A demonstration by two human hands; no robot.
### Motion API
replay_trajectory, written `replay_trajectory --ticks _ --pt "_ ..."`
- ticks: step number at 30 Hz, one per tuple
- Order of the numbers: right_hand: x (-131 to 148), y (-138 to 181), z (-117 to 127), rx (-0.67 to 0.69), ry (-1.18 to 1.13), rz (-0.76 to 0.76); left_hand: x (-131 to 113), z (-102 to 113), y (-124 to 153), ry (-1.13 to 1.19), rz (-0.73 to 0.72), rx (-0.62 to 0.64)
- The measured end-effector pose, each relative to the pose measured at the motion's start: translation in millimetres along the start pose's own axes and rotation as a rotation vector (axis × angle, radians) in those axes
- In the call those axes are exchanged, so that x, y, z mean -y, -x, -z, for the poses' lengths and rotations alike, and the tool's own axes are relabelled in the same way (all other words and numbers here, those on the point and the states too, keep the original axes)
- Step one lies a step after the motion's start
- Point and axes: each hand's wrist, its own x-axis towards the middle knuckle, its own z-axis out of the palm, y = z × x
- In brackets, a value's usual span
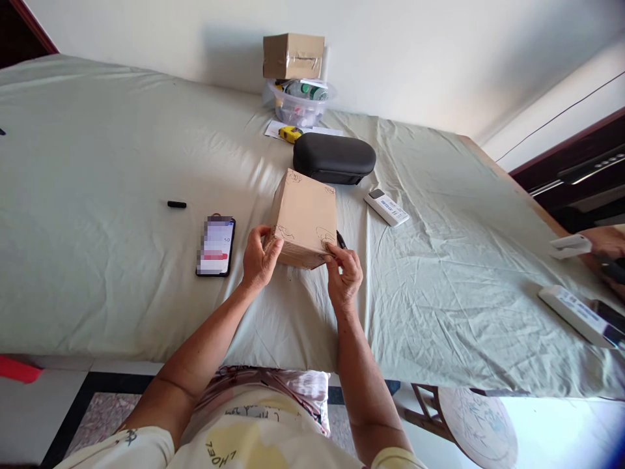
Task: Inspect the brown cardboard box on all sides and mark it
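Observation:
A small brown cardboard box (305, 215) with faint line drawings on its top sits on the pale green sheet of the bed (97, 195). My left hand (258, 260) grips its near left corner, thumb on top. My right hand (344, 273) pinches the near right corner with bent fingers. Both hands hold the box at its near edge. A black item (340, 240) peeks out from behind the box's right side, next to my right fingers.
A phone (215, 246) lies left of the box, a small black cap (176, 204) further left. Behind are a black case (334, 157), a white remote (387, 208), a yellow tape measure (290, 134), a plastic tub (300, 104) under another box (293, 56). Another person's hand (603, 244) is at the right edge.

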Motion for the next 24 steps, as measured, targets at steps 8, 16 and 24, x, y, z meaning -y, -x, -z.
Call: replay_trajectory --ticks 8,16,24 --pt "5.1 1.9 0.7 0.066 -0.026 -0.013 -1.6 -7.2 3.8 -0.002 0.049 0.015" --pt "8.0 3.0 -1.5 0.069 -0.02 0.002 4.3 -13.9 8.3 -0.114 -0.124 -0.118" --pt "13.3 7.8 -4.2 -0.04 0.071 0.068 -4.8 -15.4 16.2 -0.192 -0.288 -0.063"
